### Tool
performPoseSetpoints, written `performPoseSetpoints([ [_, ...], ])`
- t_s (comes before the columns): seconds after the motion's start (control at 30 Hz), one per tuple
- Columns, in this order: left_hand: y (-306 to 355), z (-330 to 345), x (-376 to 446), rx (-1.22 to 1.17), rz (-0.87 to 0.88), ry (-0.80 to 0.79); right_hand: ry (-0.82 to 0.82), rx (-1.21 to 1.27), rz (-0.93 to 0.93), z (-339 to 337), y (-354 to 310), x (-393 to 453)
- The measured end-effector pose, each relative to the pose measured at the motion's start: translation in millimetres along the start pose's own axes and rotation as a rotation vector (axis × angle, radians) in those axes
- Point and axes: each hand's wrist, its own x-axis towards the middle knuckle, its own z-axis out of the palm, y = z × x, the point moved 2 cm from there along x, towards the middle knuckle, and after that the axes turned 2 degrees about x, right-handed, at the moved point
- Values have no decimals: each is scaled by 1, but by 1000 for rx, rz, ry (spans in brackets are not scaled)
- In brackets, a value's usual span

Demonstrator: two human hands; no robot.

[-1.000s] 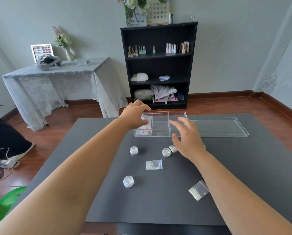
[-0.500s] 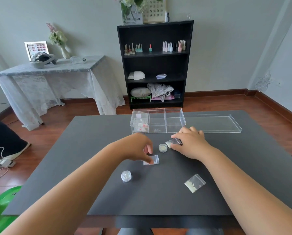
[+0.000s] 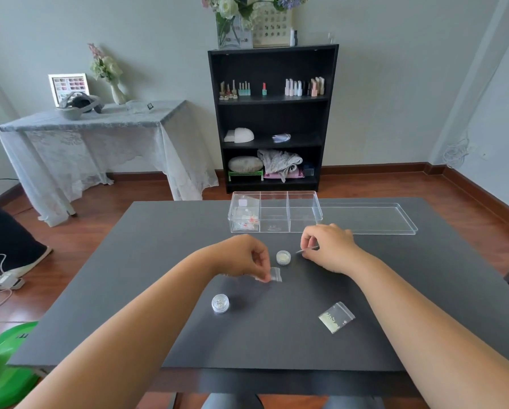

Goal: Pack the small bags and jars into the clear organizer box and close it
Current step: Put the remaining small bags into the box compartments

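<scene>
The clear organizer box point(image 3: 303, 222) stands open at the table's far side, with small items in its left compartment and its lid point(image 3: 371, 228) lying flat to its right. My left hand point(image 3: 241, 258) pinches a small clear bag point(image 3: 275, 274) just off the table. My right hand point(image 3: 330, 246) pinches another small bag point(image 3: 305, 250), seen edge-on. A small round jar point(image 3: 283, 257) sits between the two hands. A second jar point(image 3: 220, 303) lies nearer me on the left, and a bag of pale beads point(image 3: 336, 316) on the right.
The dark grey table point(image 3: 159, 261) spreads out around the items. Behind it stand a black shelf point(image 3: 272, 119) with nail polish bottles and a cloth-draped side table point(image 3: 100, 143). A green object point(image 3: 5, 373) sits at the lower left.
Both hands came back from the box to the table. The left hand took hold of the middle bag and the right hand lifted the bag beside the jar.
</scene>
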Motion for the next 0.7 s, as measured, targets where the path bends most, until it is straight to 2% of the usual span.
performPoseSetpoints([
  [0.2,14,-36,15,-206,54,423,63,201,-32,-8,4,-2],
  [0.33,19,-57,37,-130,36,613,163,264,-81,-16,3,0],
  [0.43,25,-62,55,-17,24,595,247,309,-102,-23,3,0],
  [0.57,24,-60,76,106,-77,552,341,401,-66,-27,10,-1],
  [0.7,15,-57,92,241,-123,536,343,408,-61,-28,15,3],
])
